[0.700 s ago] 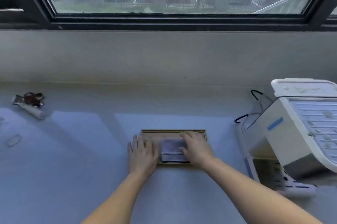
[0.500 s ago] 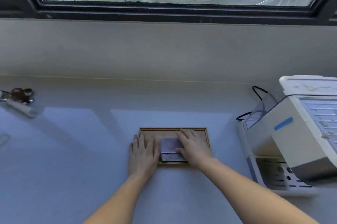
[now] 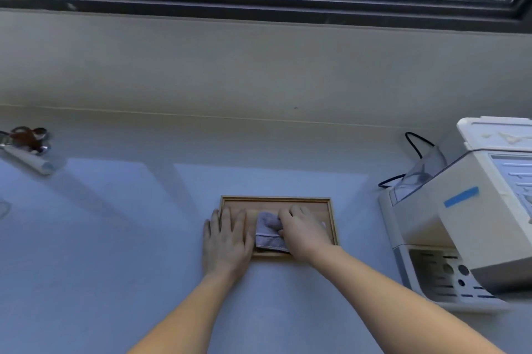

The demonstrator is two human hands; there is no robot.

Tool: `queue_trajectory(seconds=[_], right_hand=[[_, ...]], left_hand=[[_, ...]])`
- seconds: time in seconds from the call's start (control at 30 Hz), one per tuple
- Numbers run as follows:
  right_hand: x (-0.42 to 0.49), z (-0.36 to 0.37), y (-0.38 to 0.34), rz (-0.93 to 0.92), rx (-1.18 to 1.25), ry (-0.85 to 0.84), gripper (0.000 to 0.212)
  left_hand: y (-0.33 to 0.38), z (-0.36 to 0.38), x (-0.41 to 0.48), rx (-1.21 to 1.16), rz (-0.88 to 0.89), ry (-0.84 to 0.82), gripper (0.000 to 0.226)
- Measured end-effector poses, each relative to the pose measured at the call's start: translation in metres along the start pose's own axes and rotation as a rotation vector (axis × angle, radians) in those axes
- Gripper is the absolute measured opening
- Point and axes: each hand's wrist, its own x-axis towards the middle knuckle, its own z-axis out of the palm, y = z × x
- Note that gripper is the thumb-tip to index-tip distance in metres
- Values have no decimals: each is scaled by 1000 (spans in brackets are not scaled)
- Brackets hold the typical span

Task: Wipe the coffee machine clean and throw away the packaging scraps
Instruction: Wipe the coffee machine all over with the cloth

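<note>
**A:** Where is the cloth from my fingers right now?

**B:** The small folded grey-blue cloth lies in the shallow rectangular wooden tray, in its near half. My right hand is on the cloth's right edge, fingers curled and bunching its upper corner, so that hand has it gathered. My left hand lies flat with the fingers spread and nothing in them, resting over the tray's left rim and the pale blue surface, just beside the cloth.

**A:** And the machine?

**B:** The boxy cream-white coffee machine stands well off to the right, at the edge of my view. The tray's long axis runs left to right, toward it. The right hand is the nearer one and already has the cloth, so I judge the lift and carry should go rightward with that hand.

**A:** The scraps?

**B:** Far left, near the wall, I see a white tube-like scrap with something dark brown on it. The left hand is nearer that side. I cannot tell what the pieces are.
</note>
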Motion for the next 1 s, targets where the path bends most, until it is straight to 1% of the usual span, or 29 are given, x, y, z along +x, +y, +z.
queue_trajectory(seconds=[0.1, 0.13, 0.17, 0.23, 0.33, 0.47, 0.53, 0.63, 0.73, 0.9, 1.0], right_hand=[[6, -15, -8, 2, 65, -126, 15], [7, -20, -9, 1, 85, -145, 18], [7, -23, -7, 4, 96, -144, 20], [4, -28, -3, 17, 98, -122, 16], [-7, -33, 1, 45, 125, -70, 20], [-24, -43, 2, 124, 229, 42, 24], [-34, -51, 3, 169, 260, 82, 19], [-49, -66, 5, 227, 280, 146, 16], [-71, -89, 9, 278, 292, 246, 16], [-117, -148, -1, 257, 334, 518, 19], [-149, -185, -3, 246, 366, 681, 21]], left_hand=[[-2, -1, 1, 19, 14, -23, 66], [-4, 0, 2, 18, 17, -43, 64], [-5, 1, 2, 20, 19, -64, 62], [-6, 3, 3, 30, 17, -92, 60], [-6, 1, 3, 32, -2, -115, 62], [-1, -12, 0, 11, 11, -91, 61], [4, -24, -2, -11, 41, -66, 62], [13, -46, -4, -79, 88, 39, 62], [29, -68, -5, -153, 144, 151, 65], [58, -102, -5, -302, 252, 244, 67], [84, -121, -7, -370, 343, 270, 69]])
